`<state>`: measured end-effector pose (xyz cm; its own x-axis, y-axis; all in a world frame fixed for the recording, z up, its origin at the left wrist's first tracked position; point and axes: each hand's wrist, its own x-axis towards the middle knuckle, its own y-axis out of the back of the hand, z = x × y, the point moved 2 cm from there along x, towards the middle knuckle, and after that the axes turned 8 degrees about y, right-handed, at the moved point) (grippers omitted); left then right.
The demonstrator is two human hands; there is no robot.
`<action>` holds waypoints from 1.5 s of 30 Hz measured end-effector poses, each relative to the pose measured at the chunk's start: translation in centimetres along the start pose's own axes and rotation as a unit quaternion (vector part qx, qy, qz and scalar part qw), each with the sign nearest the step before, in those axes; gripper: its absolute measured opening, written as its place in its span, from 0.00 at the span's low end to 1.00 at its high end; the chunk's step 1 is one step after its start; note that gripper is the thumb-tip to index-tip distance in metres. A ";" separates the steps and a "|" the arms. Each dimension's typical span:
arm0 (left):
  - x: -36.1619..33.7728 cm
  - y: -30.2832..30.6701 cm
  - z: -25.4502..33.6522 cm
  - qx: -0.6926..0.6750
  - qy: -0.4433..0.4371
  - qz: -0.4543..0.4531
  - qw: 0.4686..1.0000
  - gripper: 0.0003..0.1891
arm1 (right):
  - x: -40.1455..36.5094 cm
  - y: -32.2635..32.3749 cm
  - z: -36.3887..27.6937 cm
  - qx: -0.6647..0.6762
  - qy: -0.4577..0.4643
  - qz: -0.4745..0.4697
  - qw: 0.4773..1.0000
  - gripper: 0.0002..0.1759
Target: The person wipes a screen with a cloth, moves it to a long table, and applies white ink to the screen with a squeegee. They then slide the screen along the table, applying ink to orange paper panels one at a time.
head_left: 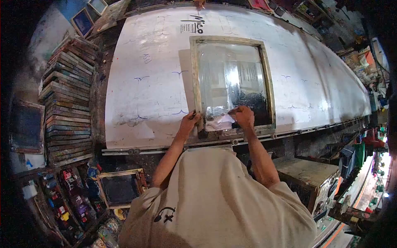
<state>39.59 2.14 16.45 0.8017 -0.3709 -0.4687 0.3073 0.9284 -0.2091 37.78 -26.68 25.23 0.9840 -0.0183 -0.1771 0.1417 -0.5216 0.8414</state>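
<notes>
Head view: right grip [236, 113] clamped on white cloth [223, 121]; left grip [193, 116] at frame [196, 78], closure unclear.

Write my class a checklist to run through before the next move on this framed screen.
1. Left hand at the near left corner of the framed screen: ok.
2. Right hand at the crumpled white piece near the screen's near edge: ok.
3. Firm grip on that white piece: cannot tell; the fingers are too small to read.
4. Screen free of dark areas: not ok; a dark patch covers its near right part.
5. "Mico" lettering on the white work surface clear of the frame: ok.
6. Screen dry: cannot tell; it shines, but that may be glare.
</notes>
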 end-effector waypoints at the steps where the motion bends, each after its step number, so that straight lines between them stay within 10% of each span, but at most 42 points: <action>1: -0.1 -0.1 0.0 0.008 0.013 0.021 1.000 0.28 | -0.9 0.5 -0.8 0.033 -0.096 0.037 0.994 0.19; 6: 0.4 0.2 -0.5 -0.037 0.037 0.002 0.999 0.29 | -1.8 -1.5 -7.0 -0.072 0.129 0.062 0.987 0.11; 15: 0.0 -0.1 -0.2 -0.038 0.019 -0.005 0.999 0.23 | 0.4 -3.1 -2.6 -0.065 0.067 0.075 0.993 0.11; 20: -0.6 0.2 1.1 -0.016 0.039 -0.034 0.999 0.22 | -1.8 -1.1 -9.7 -0.176 0.212 -0.033 0.961 0.12; 26: -2.9 -1.5 3.1 -0.043 0.017 0.053 0.998 0.23 | -0.7 0.7 -3.2 -0.031 0.004 0.048 0.998 0.16; 41: 0.0 -0.2 0.1 -0.032 0.008 0.006 0.999 0.28 | -2.9 0.1 -6.6 -0.091 0.216 0.026 0.972 0.10; 45: -0.7 -0.4 0.9 -0.043 0.035 0.001 0.998 0.24 | -3.2 -0.6 -6.9 -0.126 0.150 0.006 0.981 0.08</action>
<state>39.32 2.06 17.64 0.7642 -0.3718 -0.5270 0.2576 0.9250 -0.2792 35.33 -20.39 28.81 0.9679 0.2482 -0.0404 0.1154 -0.2956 0.9483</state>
